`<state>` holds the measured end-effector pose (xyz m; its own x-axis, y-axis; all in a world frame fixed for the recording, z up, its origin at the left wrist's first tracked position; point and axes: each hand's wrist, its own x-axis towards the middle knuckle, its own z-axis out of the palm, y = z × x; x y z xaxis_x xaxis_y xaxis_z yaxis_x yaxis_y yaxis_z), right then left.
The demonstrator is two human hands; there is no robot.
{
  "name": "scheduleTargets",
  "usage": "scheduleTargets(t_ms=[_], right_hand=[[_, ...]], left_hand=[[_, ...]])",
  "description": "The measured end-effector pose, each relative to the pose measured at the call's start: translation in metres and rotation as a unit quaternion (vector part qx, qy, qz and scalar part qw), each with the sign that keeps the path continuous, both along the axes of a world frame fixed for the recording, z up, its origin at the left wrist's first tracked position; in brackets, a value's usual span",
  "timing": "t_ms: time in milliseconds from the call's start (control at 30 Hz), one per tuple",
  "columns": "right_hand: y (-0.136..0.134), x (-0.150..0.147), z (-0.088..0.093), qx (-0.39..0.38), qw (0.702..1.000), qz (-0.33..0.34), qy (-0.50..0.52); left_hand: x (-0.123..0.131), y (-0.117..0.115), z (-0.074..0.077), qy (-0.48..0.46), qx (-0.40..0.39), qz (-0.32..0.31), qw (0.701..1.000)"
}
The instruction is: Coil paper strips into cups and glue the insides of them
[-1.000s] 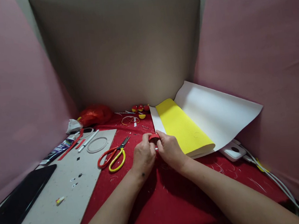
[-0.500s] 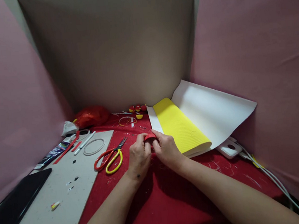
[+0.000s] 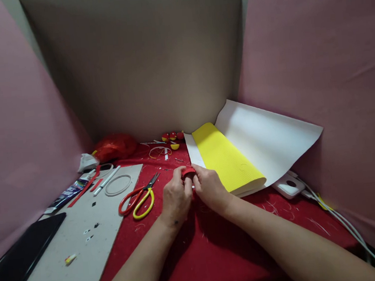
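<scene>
Both hands meet over the red cloth (image 3: 219,253) at the middle of the table. My left hand (image 3: 175,197) and my right hand (image 3: 211,189) pinch a small red corrugated ring (image 3: 188,172) between their fingertips, fingers curled round it. Most of the ring is hidden by the fingers. Red-and-yellow scissors (image 3: 138,199) lie just left of my left hand. A yellow corrugated sheet (image 3: 226,158) lies on white paper (image 3: 267,136) right beside my right hand.
A grey board (image 3: 84,240) at the left carries a white ring (image 3: 117,185), a pen, red strips and small scraps. A red plastic bag (image 3: 114,146) and small red-yellow balls (image 3: 173,136) sit at the back. A white charger (image 3: 288,186) with cables lies right. Cardboard and pink walls enclose the table.
Both hands keep hold of the red ring and have shifted their fingers slightly on it. The view has moved a little to the right.
</scene>
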<state>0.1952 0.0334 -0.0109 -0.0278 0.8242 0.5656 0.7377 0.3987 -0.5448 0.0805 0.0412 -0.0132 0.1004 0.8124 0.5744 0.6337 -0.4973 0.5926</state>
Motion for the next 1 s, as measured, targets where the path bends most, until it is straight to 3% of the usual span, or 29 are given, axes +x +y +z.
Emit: scheduleTargets(t_ms=[233, 500, 1000], right_hand=[[-0.002, -0.0026, 0.001, 0.002, 1.0, 0.001, 0.02], [-0.0017, -0.0001, 0.0002, 0.0, 1.0, 0.005, 0.006], [-0.001, 0.0014, -0.0018, 0.011, 0.999, 0.016, -0.037]], left_hand=[[-0.0023, 0.0013, -0.0016, 0.003, 0.031, -0.005, 0.999], [-0.0027, 0.0053, -0.0064, 0.071, 0.083, -0.002, 0.994], [-0.002, 0.0049, -0.006, 0.159, 0.073, 0.022, 0.984]])
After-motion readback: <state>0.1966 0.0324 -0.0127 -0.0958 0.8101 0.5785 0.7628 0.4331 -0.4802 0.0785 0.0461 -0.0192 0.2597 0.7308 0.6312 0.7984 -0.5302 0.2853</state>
